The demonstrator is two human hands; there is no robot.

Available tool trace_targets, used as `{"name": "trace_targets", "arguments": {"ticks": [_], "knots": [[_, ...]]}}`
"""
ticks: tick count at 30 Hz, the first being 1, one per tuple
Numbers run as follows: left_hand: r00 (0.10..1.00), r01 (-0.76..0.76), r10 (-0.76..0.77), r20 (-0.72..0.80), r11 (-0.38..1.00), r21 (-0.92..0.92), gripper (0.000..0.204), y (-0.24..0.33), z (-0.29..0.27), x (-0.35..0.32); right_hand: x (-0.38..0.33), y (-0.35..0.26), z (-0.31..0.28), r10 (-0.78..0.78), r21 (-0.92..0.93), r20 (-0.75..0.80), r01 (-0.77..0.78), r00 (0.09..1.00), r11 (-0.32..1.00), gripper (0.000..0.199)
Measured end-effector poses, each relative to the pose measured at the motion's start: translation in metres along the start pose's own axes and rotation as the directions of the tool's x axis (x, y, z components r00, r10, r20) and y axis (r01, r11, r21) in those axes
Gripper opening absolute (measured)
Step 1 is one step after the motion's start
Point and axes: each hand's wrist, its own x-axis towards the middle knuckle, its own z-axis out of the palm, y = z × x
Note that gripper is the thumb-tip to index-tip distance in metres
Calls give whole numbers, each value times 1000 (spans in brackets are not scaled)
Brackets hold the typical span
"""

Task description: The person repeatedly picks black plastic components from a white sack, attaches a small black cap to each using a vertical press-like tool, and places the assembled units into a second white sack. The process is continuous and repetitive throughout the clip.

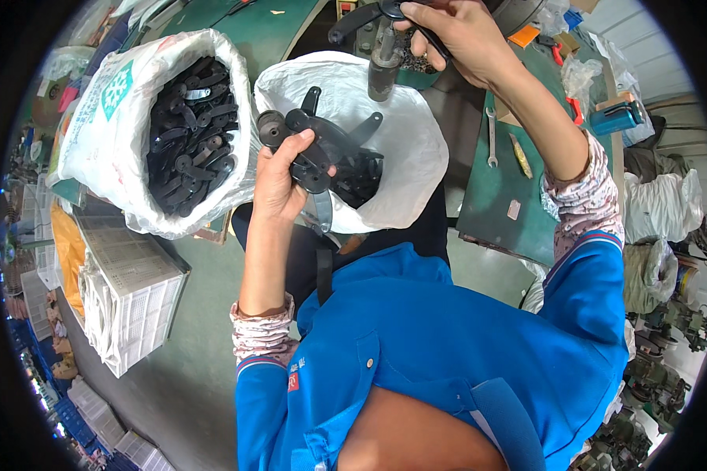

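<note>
My left hand [284, 179] is closed round several black arm-shaped parts [326, 133] with rounded, holed ends. They fan out above an open white woven sack [416, 161], where more such black parts [359, 179] lie at the bottom. At the top edge, my right hand [465, 38] is closed on a black lever [360, 22] with a rounded end; the fingers partly hide it. Just beside that lever stands an upright dark metal cylinder [382, 71], over the sack's far rim. Whether the lever joins the cylinder cannot be made out.
Left of me, a second white sack [106, 129] is full of black parts [195, 125]. White plastic crates [145, 302] stand below it. A green bench [495, 204] at right bears a wrench [492, 137], a yellow-handled cutter [520, 155] and a teal box [614, 118].
</note>
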Motion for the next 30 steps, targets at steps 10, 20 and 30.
{"name": "trace_targets", "arguments": {"ticks": [10, 20, 30], "knots": [[999, 2, -7, 33, 990, 142, 14, 0, 4, -2, -35, 64, 6, 21, -96, 117, -10, 993, 995, 44], [989, 129, -133, 68, 990, 52, 21, -16, 12, 6, -78, 104, 36, -133, -462, 338, 287, 932, 839, 30], [997, 65, -68, 19, 989, 133, 13, -46, 22, 1, -79, 108, 47, -15, -298, 188, 72, 982, 952, 18]]}}
